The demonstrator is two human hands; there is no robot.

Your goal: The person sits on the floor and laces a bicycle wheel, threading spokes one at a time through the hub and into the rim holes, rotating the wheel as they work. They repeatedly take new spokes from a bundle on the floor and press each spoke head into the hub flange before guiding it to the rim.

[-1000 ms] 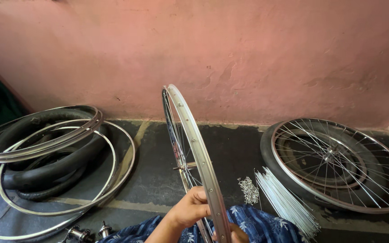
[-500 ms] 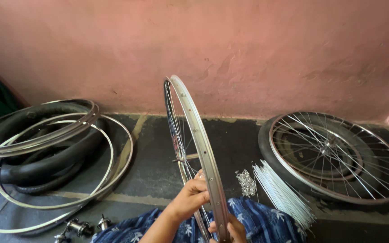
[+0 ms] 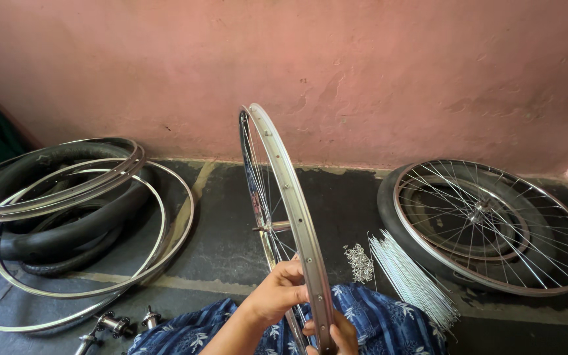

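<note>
A person's left hand (image 3: 279, 292) grips a spoked wheel (image 3: 283, 217) held upright over a blue-clad lap, fingers closed on its rim, the right hand (image 3: 336, 332) clasping the rim's lower edge, with loose spokes (image 3: 410, 279), rims (image 3: 80, 223) and another wheel (image 3: 491, 227) on the floor (image 3: 231, 230).

Single head view, looking down and forward, close over upright wheel rim (image 3: 288, 204), facing pink wall (image 3: 389, 72) across floor.
</note>
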